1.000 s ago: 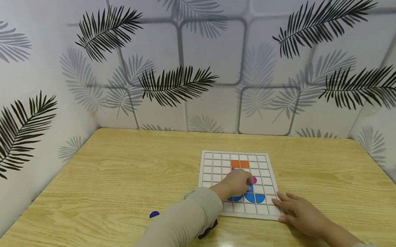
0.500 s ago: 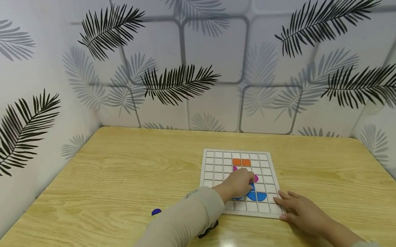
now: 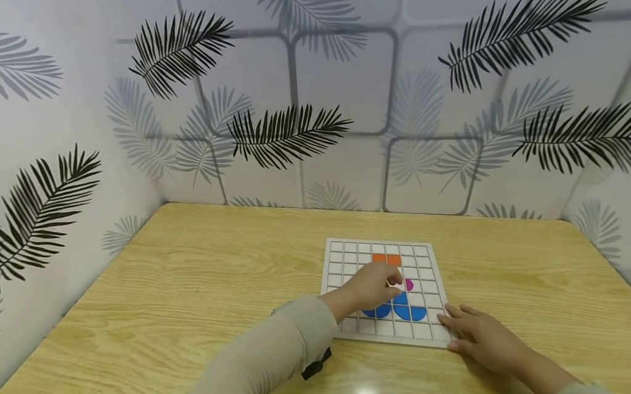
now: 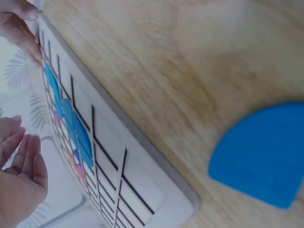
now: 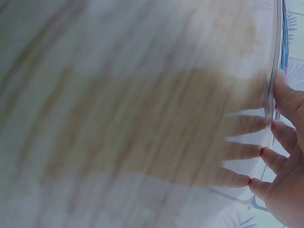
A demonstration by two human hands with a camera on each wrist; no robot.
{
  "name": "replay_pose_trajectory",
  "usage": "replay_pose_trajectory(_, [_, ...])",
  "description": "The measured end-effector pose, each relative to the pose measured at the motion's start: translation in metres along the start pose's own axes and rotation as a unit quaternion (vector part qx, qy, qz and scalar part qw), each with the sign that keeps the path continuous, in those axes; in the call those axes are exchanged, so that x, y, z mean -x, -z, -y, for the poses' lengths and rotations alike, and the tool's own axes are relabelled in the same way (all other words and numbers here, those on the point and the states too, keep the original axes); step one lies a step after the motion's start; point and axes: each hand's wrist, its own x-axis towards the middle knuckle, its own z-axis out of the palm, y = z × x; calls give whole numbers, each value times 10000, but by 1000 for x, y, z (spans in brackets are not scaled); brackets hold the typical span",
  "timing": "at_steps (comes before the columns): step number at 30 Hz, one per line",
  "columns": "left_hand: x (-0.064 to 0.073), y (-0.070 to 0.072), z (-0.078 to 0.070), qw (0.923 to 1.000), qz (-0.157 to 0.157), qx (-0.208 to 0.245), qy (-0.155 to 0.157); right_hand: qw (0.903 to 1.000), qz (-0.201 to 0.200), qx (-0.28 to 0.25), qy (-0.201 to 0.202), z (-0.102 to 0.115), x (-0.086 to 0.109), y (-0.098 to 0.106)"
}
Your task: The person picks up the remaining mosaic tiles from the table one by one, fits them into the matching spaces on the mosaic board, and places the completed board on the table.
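My left hand [image 3: 371, 285] is over the middle of a white gridded board [image 3: 338, 257], thumb and fingers parted. In the left wrist view its fingers [image 4: 33, 159] are loosely bent, with nothing visible between them. On the board lie flat coloured pieces: orange squares [image 3: 386, 259] at the top, a magenta piece [image 3: 409, 285], and blue rounded pieces [image 3: 409, 313] lower down. A small dark blue piece [image 4: 77, 155] shows among them. The left hand hides part of the pattern. My right hand [image 3: 485, 338] touches the board's right edge with spread, extended fingers.
The board lies on a wood-grain table [image 3: 221, 264]. A blue quarter-round piece [image 4: 261, 156] lies on the table beside the board in the left wrist view; my left sleeve [image 3: 276, 348] covers that area in the head view. A leaf-patterned wall [image 3: 340, 162] stands behind the table.
My left hand has drawn back slightly to the left and its thumb and fingers have parted. The sleeve now covers the dark blue piece on the table. The right hand stays at the board's edge.
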Motion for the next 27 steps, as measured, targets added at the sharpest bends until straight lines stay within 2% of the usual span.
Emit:
replay_pose_trajectory(10, [23,11,0,9983,-126,517,-222,10000,27,5,-39,0,0,0])
replay_pose_trajectory(17, [39,17,3,9962,-55,866,-98,10000,-6,14,-53,0,0,-1])
replay_pose_trajectory(27, [67,21,8,9955,31,874,-354,9999,-65,-3,91,0,1,0])
